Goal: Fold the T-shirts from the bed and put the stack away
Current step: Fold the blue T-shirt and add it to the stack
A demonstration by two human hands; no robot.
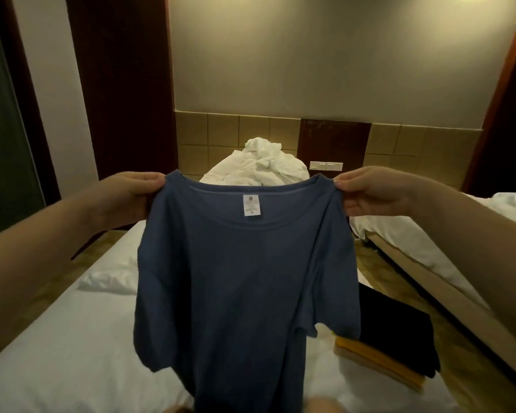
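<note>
With your left hand [131, 192] and right hand [370, 192] pinching the slate-blue cotton T-shirt [239, 278] level at its shoulders, you likely needed to lower it flat onto the white-sheeted bed [57, 338].

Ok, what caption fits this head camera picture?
Left hand and right hand hold a blue T-shirt up by its shoulders above the bed.

A: Can you read the label [251, 205]?
B: No, its print is too small. The blue T-shirt [239, 278] runs off the bottom edge.
A: And the folded stack [396, 338]?
B: Its left part is hidden behind the shirt.
</note>
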